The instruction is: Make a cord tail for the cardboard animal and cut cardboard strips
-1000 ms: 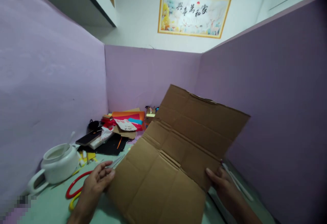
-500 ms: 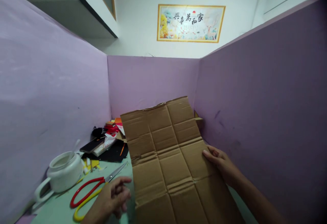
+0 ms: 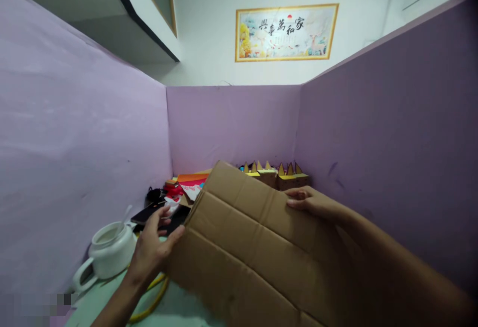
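Note:
A large piece of brown corrugated cardboard [image 3: 242,232], creased in a grid, is held up tilted in front of me. My right hand [image 3: 306,201] pinches its upper right edge, thumb on the near face. Beside the left edge is my left hand [image 3: 153,245], fingers spread, with the thumb tip at or close to the cardboard; whether it touches is unclear. Behind my left wrist, a yellow handle loop of the scissors [image 3: 159,299] shows on the pale green table [image 3: 179,307]; the remainder is hidden.
A white ceramic pot [image 3: 112,255] with a side handle stands at the left. Dark flat items and red and orange paper [image 3: 192,180] lie behind it. Several pointed cardboard pieces [image 3: 269,170] stand at the back. Purple partitions [image 3: 231,123] enclose the table on three sides.
The cardboard has swung round and tilted, showing a different orientation and uncovering the pointed pieces behind. My left hand has risen to its left edge. My right hand now grips its upper edge.

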{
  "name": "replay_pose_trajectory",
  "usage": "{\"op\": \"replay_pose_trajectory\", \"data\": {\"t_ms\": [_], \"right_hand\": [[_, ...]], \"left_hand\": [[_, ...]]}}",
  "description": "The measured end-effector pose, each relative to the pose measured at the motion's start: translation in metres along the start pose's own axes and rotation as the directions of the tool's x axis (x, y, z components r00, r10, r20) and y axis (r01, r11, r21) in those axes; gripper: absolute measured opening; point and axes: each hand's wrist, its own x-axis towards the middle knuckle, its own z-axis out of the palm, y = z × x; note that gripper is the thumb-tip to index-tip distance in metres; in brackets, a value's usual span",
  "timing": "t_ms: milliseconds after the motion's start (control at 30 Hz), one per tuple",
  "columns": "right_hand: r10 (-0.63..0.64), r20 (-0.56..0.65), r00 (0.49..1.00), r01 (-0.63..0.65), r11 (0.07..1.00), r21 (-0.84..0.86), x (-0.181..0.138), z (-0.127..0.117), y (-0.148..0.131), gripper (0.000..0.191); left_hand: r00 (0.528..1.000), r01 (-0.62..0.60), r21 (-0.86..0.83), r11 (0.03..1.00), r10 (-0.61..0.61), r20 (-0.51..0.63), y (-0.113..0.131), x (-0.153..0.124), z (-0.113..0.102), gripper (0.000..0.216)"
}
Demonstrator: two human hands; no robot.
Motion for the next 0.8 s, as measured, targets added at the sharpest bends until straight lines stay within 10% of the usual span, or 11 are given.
{"op": "replay_pose_trajectory", "data": {"t_ms": [200,567,800], "right_hand": [[-0.058,0.179,0.982,0.082,0.988,-0.130,0.024,0.010,-0.013,0.039],[-0.213,0.007,0.977,0.166,0.739,-0.653,0.073,0.042,0.000,0.032],[-0.202,0.128,0.971,0.227,0.608,-0.761,0.041,0.116,0.030,0.026]], "left_hand": [[0.782,0.273,-0.149,0.950,-0.130,0.610,0.019,-0.011,-0.004,0.046],[0.735,0.387,-0.179,0.904,-0.185,0.653,0.039,-0.030,-0.026,0.044],[0.677,0.449,-0.216,0.867,-0.172,0.716,-0.001,-0.061,-0.023,0.051]]}}
